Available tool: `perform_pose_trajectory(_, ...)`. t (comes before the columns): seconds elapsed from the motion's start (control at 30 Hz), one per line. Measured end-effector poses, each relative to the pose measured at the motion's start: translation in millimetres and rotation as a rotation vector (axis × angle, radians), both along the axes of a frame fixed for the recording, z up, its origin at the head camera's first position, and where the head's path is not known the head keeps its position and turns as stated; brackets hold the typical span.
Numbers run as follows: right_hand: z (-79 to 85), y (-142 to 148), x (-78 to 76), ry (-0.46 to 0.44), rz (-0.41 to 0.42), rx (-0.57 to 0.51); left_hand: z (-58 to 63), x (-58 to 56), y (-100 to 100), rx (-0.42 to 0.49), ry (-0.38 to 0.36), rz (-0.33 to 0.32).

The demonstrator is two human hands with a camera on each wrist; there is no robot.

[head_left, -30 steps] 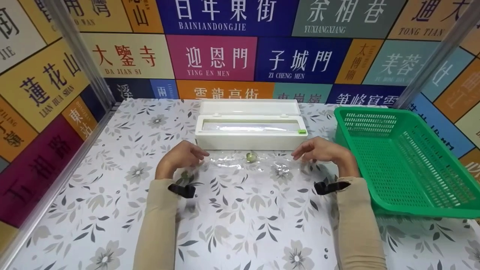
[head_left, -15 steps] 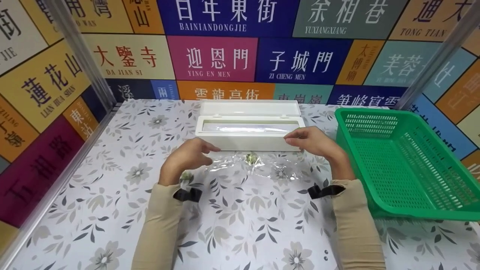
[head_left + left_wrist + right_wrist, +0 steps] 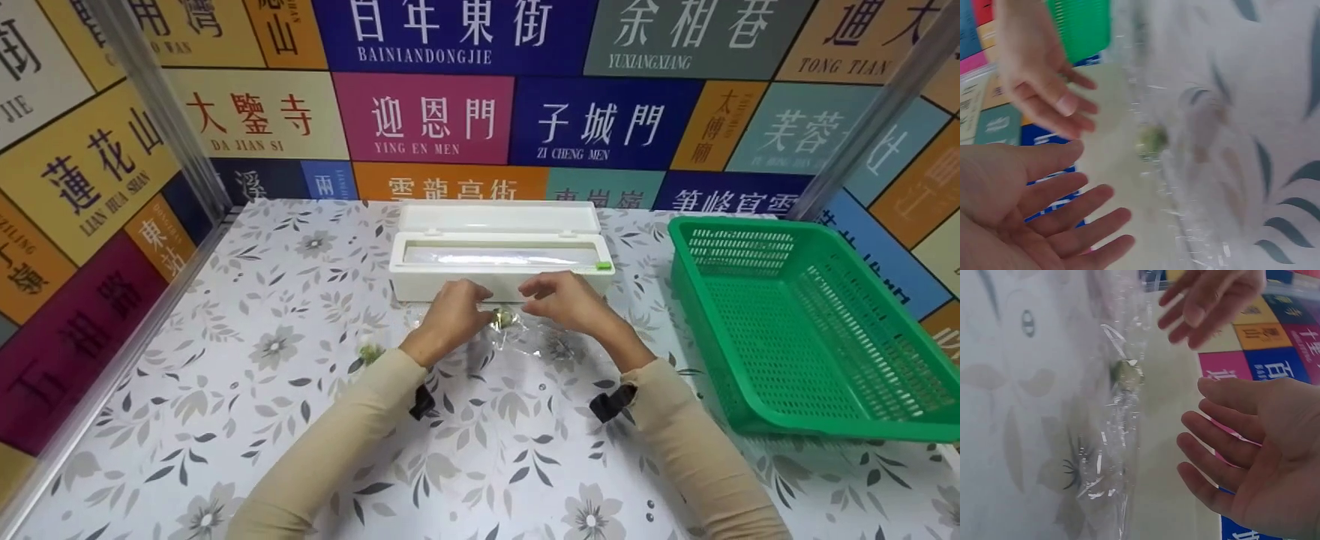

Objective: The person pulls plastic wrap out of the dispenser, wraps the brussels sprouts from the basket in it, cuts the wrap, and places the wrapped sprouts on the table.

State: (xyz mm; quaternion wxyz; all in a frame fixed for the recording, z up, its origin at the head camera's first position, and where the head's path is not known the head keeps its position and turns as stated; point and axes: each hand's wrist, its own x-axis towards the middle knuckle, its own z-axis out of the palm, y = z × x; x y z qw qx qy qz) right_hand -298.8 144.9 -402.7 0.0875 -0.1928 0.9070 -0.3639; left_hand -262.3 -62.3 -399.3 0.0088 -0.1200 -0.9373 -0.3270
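Note:
A small round green piece [image 3: 501,319] lies under or in a crumpled strip of clear cling film [image 3: 536,341], in front of a white cling film box. My left hand [image 3: 452,316] is just left of the green piece, its fingers spread and relaxed in the left wrist view. On the other side, my right hand [image 3: 566,301] hovers over the film with loosely bent fingers. Neither palm holds anything in the wrist views, where the film [image 3: 1109,455] gathers in folds around the green piece [image 3: 1129,375].
The cling film box [image 3: 499,285] stands behind the hands with its lid [image 3: 499,216] tipped back and a green slider [image 3: 603,265] at its right end. A green plastic basket [image 3: 780,330] occupies the right side. Another small green piece [image 3: 370,352] lies beside the left forearm.
Both hands have come inward from the film's two ends towards the green piece. The film is more bunched around it. The box and basket have stayed put.

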Motion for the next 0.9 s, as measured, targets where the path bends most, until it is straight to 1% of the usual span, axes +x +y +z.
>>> perform_pose_trajectory(0.1,-4.1,-5.8,-2.5,0.030,0.034,0.013,-7.9,-7.0,4.3,-0.019,-0.011,-0.043)
perform_pose_trajectory(0.2,-8.0,-10.4,-4.7,0.043,0.071,0.019,-12.5,-13.2,6.7,-0.027,-0.035,-0.074)
perform_pose_trajectory(0.3,-12.6,-14.0,-7.5,0.061,0.104,0.043,-16.5,-18.5,7.4,-0.051,-0.040,-0.063)
perform_pose_trajectory(0.47,-21.0,-17.1,-11.7,0.076,0.136,0.094,-24.7,-22.6,8.2,-0.135,-0.044,-0.029)
perform_pose_trajectory(0.6,-23.9,-18.5,-11.9,0.065,0.128,0.111,-29.3,-24.2,7.7,-0.196,-0.041,-0.044)
perform_pose_trajectory(0.73,-23.2,-21.9,-9.4,0.043,0.106,0.118,-30.0,-26.5,5.8,-0.245,-0.023,-0.051)
perform_pose_trajectory(0.9,-26.4,-25.0,-9.7,0.068,0.113,0.147,-29.6,-28.1,7.2,-0.288,-0.031,-0.045)
